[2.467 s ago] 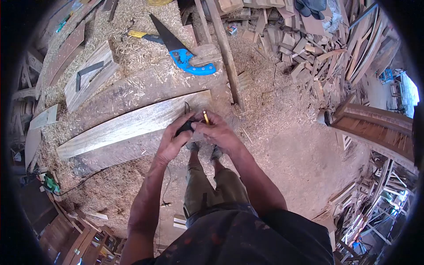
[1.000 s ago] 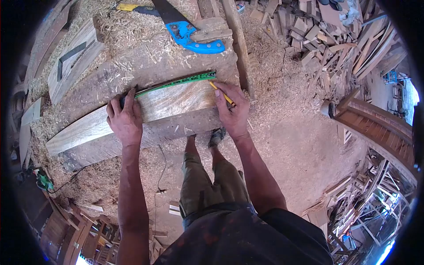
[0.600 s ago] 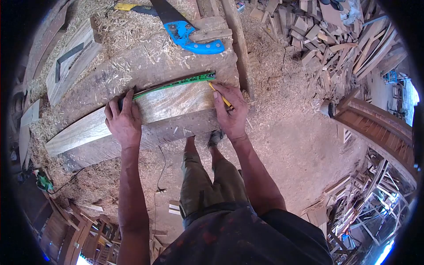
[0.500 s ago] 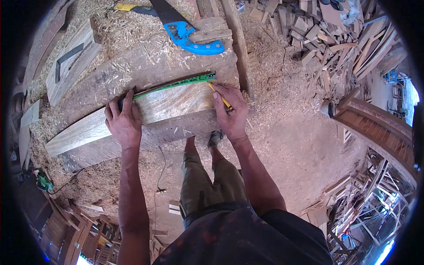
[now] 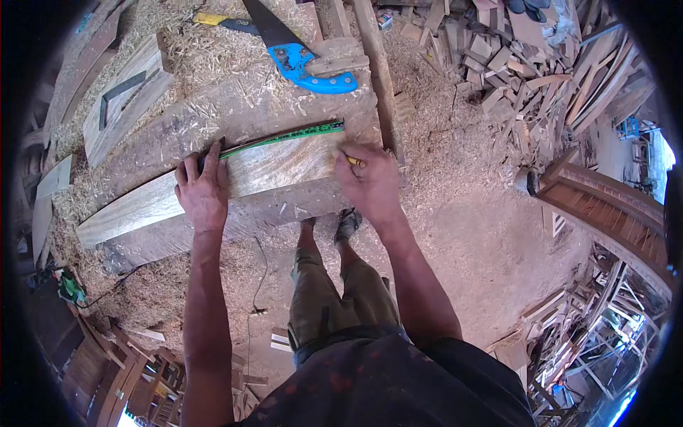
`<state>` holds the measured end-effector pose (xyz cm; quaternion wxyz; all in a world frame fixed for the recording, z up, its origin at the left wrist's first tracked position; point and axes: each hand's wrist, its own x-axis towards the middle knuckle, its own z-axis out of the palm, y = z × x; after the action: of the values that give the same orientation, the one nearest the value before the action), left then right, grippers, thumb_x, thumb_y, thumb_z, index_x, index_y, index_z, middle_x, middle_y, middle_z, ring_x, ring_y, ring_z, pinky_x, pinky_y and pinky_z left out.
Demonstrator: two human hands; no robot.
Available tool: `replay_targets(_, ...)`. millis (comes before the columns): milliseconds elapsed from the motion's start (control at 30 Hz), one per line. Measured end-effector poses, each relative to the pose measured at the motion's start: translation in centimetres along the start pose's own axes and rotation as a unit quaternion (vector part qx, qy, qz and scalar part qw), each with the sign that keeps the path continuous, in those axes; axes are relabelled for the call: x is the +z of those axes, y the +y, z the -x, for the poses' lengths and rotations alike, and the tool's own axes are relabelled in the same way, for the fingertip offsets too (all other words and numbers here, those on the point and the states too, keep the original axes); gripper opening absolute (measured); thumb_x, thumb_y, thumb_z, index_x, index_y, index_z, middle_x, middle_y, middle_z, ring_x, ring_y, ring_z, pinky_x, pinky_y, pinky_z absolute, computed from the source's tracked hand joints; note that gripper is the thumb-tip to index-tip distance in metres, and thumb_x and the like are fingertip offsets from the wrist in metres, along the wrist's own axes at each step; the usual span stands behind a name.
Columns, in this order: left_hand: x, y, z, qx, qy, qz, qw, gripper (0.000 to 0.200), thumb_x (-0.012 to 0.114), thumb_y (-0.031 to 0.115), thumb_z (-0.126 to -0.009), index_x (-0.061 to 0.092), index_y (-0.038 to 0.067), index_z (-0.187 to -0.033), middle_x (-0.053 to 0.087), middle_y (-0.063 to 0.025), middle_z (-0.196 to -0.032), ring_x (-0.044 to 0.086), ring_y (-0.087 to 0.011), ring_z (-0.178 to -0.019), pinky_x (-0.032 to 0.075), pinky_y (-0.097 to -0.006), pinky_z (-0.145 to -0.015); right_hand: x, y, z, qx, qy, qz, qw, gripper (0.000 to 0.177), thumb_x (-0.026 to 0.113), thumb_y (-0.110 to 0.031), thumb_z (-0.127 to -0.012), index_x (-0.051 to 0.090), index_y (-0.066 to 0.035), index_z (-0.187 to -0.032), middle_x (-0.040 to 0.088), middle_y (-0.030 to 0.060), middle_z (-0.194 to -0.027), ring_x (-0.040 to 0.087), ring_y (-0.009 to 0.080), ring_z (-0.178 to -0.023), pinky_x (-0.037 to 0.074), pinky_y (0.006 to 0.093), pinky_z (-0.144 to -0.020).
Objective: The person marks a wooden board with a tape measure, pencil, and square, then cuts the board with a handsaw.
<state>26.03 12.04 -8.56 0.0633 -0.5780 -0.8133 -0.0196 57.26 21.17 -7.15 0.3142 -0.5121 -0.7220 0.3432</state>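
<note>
A curved wooden board (image 5: pixel 277 167) lies across the workbench (image 5: pixel 292 203), pale with visible grain. Along its far edge runs a green tape measure (image 5: pixel 299 133), pulled out to near the board's right end. My left hand (image 5: pixel 203 192) presses on the board at the tape's left end, fingers bent around the tape's dark case, which is mostly hidden. At the right end, my right hand (image 5: pixel 370 181) pinches a yellow pencil (image 5: pixel 354 161); its tip, hidden by the fingers, is close to the board's surface.
A blue-handled handsaw (image 5: pixel 313 75) and a yellow-and-black tool (image 5: pixel 224 21) lie beyond the board among shavings. A metal square (image 5: pixel 117 96) rests on another wood piece (image 5: pixel 139 103) at left. Offcuts (image 5: pixel 498 64) are heaped on the floor at right; a cord (image 5: pixel 265 263) trails below the bench.
My right hand has moved from the tape's end down toward me over the board's right end, pencil still in it. My left hand stays at the tape.
</note>
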Motion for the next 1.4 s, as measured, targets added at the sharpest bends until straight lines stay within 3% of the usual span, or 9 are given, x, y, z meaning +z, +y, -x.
replay_targets(67, -0.7, -0.3, -0.1, 0.01, -0.009, 0.002, 1.0, 0.042, 0.07, 0.035, -0.104, 0.07, 0.035, -0.147, 0.063, -0.0064, -0.13, 0.06, -0.0348, -0.126, 0.057, -0.056, -0.093, -2.1, -2.0, 0.9, 0.102, -0.061, -0.017, 0.993, 0.02, 0.073, -0.01, -0.103, 0.078, 0.001, -0.12, 0.08, 0.0166, -0.106, 0.077, 0.0271, -0.099, 0.058, 0.0349, -0.092)
replay_targets(167, -2.8, 0.1, 0.1, 0.032, -0.022, 0.028, 0.999, 0.042, 0.07, 0.033, -0.104, 0.069, 0.034, -0.147, 0.064, -0.0063, -0.127, 0.062, -0.0341, -0.121, 0.058, -0.056, -0.091, -3.6, -1.8, 4.0, 0.12, -0.027, -0.106, 0.987, 0.022, 0.069, -0.012, -0.108, 0.077, 0.002, -0.123, 0.081, 0.0136, -0.104, 0.076, 0.0193, -0.099, 0.057, 0.0307, -0.093)
replay_targets(267, -5.1, 0.4, 2.1, 0.043, -0.068, 0.058, 0.995, 0.044, 0.072, 0.03, -0.104, 0.069, 0.033, -0.147, 0.064, -0.0066, -0.124, 0.063, -0.0341, -0.117, 0.058, -0.0562, -0.089, -4.5, 0.1, 7.6, 0.185, -0.017, -0.194, 0.963, 0.025, 0.066, -0.014, -0.111, 0.076, 0.003, -0.126, 0.082, 0.0119, -0.105, 0.075, 0.0163, -0.103, 0.058, 0.0308, -0.094)
replay_targets(367, -5.6, 0.8, 3.4, 0.045, -0.096, 0.045, 0.993, 0.045, 0.073, 0.028, -0.103, 0.07, 0.032, -0.147, 0.064, -0.0072, -0.122, 0.064, -0.0342, -0.115, 0.058, -0.0564, -0.087, -4.9, 1.1, 9.9, 0.243, -0.043, -0.154, 0.957, 0.026, 0.064, -0.014, -0.111, 0.076, 0.003, -0.128, 0.082, 0.0131, -0.111, 0.076, 0.0166, -0.106, 0.058, 0.0309, -0.095)
replay_targets(467, -5.5, 1.0, 3.9, 0.029, -0.116, 0.032, 0.992, 0.046, 0.073, 0.026, -0.102, 0.069, 0.032, -0.147, 0.064, -0.0082, -0.12, 0.064, -0.0344, -0.115, 0.058, -0.0568, -0.088, -3.6, 1.5, 10.9, 0.241, -0.051, -0.184, 0.952, 0.026, 0.064, -0.012, -0.111, 0.073, 0.003, -0.13, 0.081, 0.014, -0.114, 0.076, 0.0166, -0.111, 0.058, 0.031, -0.096)
replay_targets(567, -4.7, 0.4, 4.3, 0.025, -0.106, 0.034, 0.993, 0.047, 0.072, 0.026, -0.102, 0.069, 0.032, -0.148, 0.064, -0.0086, -0.121, 0.064, -0.0346, -0.116, 0.058, -0.0574, -0.09, -2.5, 0.9, 10.6, 0.176, -0.029, -0.191, 0.965, 0.027, 0.065, -0.011, -0.109, 0.071, 0.002, -0.132, 0.08, 0.0145, -0.117, 0.076, 0.0173, -0.112, 0.058, 0.0314, -0.095)
replay_targets(667, -4.2, -0.2, 4.4, 0.021, -0.102, 0.039, 0.994, 0.048, 0.072, 0.026, -0.102, 0.068, 0.033, -0.149, 0.063, -0.0087, -0.125, 0.063, -0.035, -0.119, 0.058, -0.0586, -0.091, -1.6, 1.1, 9.6, 0.144, -0.037, -0.098, 0.984, 0.029, 0.067, -0.009, -0.106, 0.069, 0.0, -0.133, 0.079, 0.0175, -0.12, 0.078, 0.0258, -0.111, 0.06, 0.0363, -0.095)
replay_targets(867, -2.5, -0.4, 4.9, 0.024, -0.07, 0.034, 0.997, 0.05, 0.071, 0.025, -0.103, 0.067, 0.034, -0.152, 0.062, -0.0088, -0.132, 0.061, -0.0349, -0.125, 0.057, -0.0589, -0.096, -0.5, 1.7, 6.8, -0.072, -0.009, -0.014, 0.997, 0.033, 0.069, -0.008, -0.101, 0.069, 0.0, -0.133, 0.074, 0.0224, -0.13, 0.07, 0.0438, -0.122, 0.058, 0.0485, -0.105)
replay_targets(1400, -1.2, -0.4, 5.6, 0.035, -0.023, 0.025, 0.999, 0.055, 0.07, 0.021, -0.102, 0.066, 0.036, -0.154, 0.062, -0.0107, -0.137, 0.06, -0.0359, -0.127, 0.055, -0.0546, -0.103, 0.9, 3.5, 6.7, -0.104, -0.004, 0.009, 0.995, 0.038, 0.073, -0.001, -0.097, 0.071, -0.003, -0.135, 0.076, 0.0175, -0.131, 0.068, 0.038, -0.127, 0.056, 0.0467, -0.108)
